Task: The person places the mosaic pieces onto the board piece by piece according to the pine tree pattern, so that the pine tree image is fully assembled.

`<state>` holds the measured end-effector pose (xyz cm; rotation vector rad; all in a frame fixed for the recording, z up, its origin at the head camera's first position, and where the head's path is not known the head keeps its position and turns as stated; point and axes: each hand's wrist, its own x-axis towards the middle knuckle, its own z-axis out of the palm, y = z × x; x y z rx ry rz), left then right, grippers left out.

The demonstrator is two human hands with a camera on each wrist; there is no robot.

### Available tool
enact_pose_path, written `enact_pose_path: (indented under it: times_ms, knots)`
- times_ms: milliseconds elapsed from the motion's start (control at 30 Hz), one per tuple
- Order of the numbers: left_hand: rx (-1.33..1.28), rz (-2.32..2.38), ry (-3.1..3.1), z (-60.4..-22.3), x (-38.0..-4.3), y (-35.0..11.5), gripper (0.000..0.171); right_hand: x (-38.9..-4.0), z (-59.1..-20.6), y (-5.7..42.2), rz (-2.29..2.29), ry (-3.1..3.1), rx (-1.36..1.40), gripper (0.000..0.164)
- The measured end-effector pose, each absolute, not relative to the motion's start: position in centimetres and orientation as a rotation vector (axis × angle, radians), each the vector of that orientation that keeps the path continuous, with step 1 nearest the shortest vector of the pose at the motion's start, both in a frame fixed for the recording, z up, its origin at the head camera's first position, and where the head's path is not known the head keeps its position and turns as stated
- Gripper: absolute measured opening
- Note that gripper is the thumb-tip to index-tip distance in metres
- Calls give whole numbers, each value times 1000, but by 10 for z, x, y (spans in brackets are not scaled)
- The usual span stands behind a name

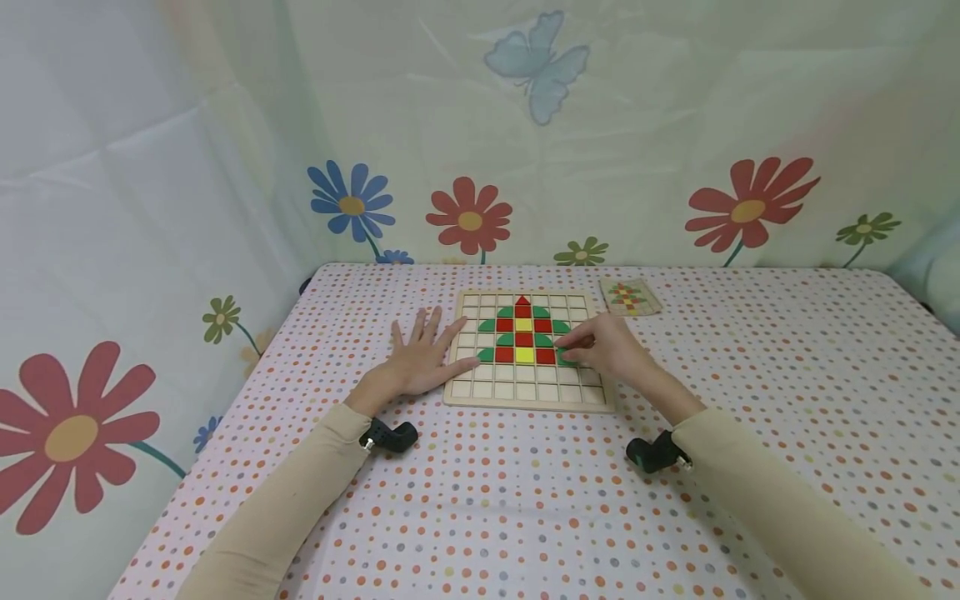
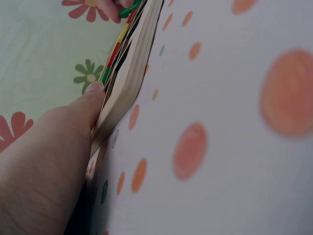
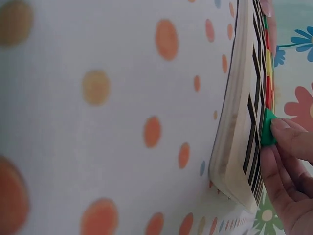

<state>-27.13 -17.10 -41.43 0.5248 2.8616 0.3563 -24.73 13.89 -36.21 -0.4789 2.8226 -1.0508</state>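
A wooden grid board [image 1: 528,396] lies on the table, with red, yellow and green tiles forming a tree shape in its cells. My right hand [image 1: 611,348] pinches a green quarter-round tile [image 3: 268,127] between thumb and fingers, at the right end of the tree's lowest tile row. My left hand [image 1: 422,360] lies with fingers spread at the board's left edge, its thumb reaching over the frame near the green tile [image 1: 486,355] at that row's left end. A red pointed tile [image 1: 522,300] tops the tree, and a yellow tile [image 1: 524,355] sits in the bottom row.
Behind the board's right corner lies a small pattern card [image 1: 631,297] printed with a similar tree. A dotted cloth [image 1: 480,517] covers the table. At the back hangs a flowered curtain [image 1: 630,133]. Each wrist wears a black camera [image 1: 654,453].
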Motion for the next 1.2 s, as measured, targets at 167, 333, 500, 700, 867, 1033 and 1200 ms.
enact_pose_path:
  times_ms: [167,333,500,700,867,1033,1200]
  knots:
    - [543,376,2858,-409,-268,-171,88,-247,-362,135,-986,2841,-478,17]
    - [545,383,2854,-410,-268,-172,87,-246,-363,130,-935,2871,-467,15]
    - [534,380,2864,-414,-271,-172,87,-242,-364,130,-934,2879,-498,13]
    - [534,384,2857,-415,-272,-172,87,-230,-352,147,-968,2749,-560,21]
    - [531,362,2861,-416,-273,-172,87,-210,-340,166,-948,2681,-677,25]
    - [535,353,2859,-416,-273,-170,87,-190,-333,191,-849,2676,-694,21]
    - [545,367,2864,-412,-270,-171,88,-179,-329,225,-738,2585,-636,28]
